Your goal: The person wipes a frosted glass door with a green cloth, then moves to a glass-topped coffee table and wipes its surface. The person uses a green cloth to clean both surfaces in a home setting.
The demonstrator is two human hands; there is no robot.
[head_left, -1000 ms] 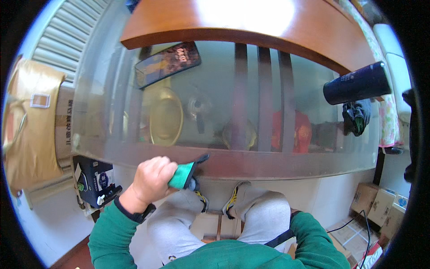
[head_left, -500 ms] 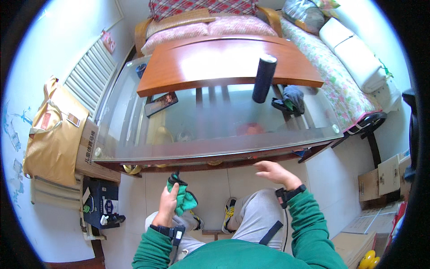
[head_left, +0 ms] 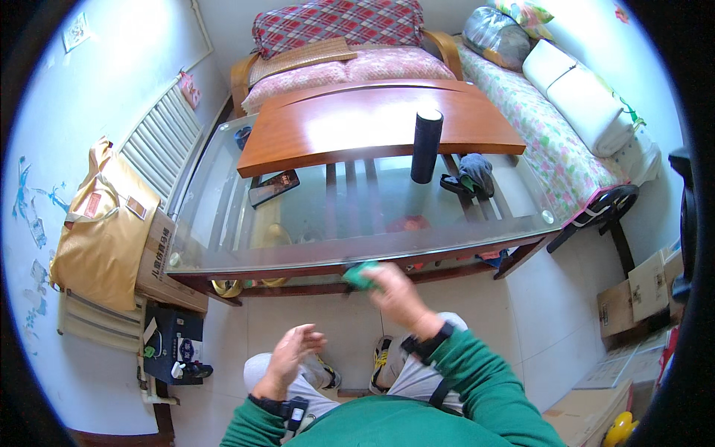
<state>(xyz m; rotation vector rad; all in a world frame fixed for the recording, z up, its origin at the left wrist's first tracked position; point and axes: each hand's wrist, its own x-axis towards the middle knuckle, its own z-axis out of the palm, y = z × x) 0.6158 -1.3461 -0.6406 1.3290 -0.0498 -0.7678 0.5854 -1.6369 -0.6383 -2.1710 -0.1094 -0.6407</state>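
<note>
From here I have the green cloth in front of the near edge of the desk, around the middle of its length; whether it touches that edge I cannot tell. My right hand has its fingers clamped on the cloth, though blur hides the exact grip. My left hand is nearer the body than the desk, fingers extended, with nothing visible between them. As for progress, I judge the handling to be midway: the cloth is picked up and in hand, but its folds are too smeared to read, and the grey bundle lies on the desk's right part with neither hand on it. Beside that bundle, a dark cylinder stands upright on the desk, its contents hidden from me. A phone lies on the desk's left part. Under the desk's glass I make out a golden basin, too hazy to see what it holds. Left of the desk is a golden bag, its inside out of sight; beyond the desk's far right, a clear bag holds something greyish.
</note>
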